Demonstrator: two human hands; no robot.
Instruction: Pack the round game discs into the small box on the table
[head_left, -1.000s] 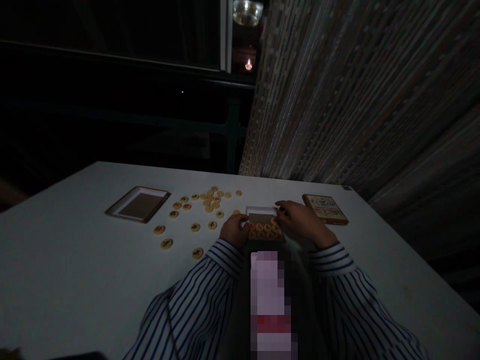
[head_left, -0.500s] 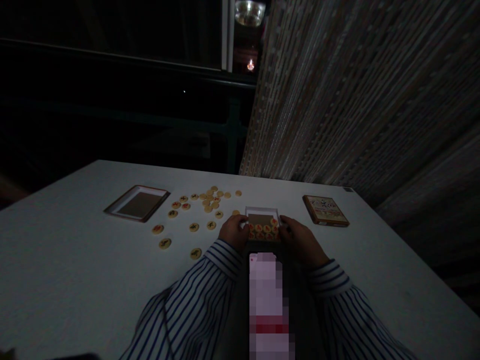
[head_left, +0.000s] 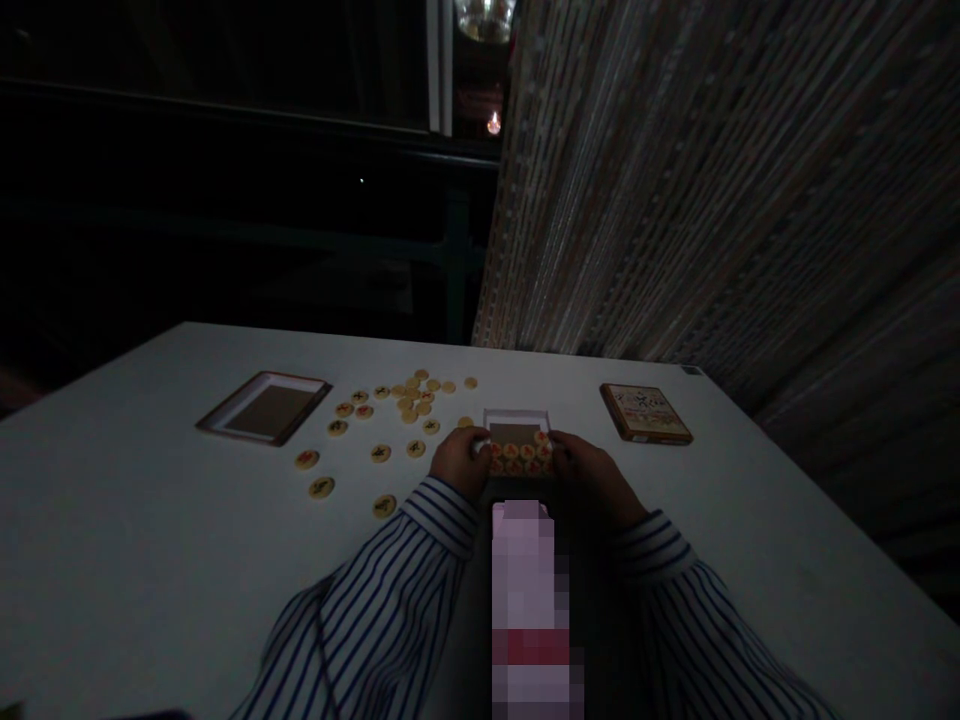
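- The small box (head_left: 516, 415) sits between my two hands, directly right of the left and left of the right; neither is nearer. I can't tell its longer axis.
- Round pieces (head_left: 531, 452) fill its near part, low between my hands.
- My left hand (head_left: 459, 464) pinches its left side; my right hand (head_left: 598, 482) clasps the opposite side.
- Loose discs (head_left: 381, 453) lie left of and beyond my left hand, an open tray (head_left: 266, 412) farther left.
- A patterned box (head_left: 646, 412) lies beyond my right hand, to its right.
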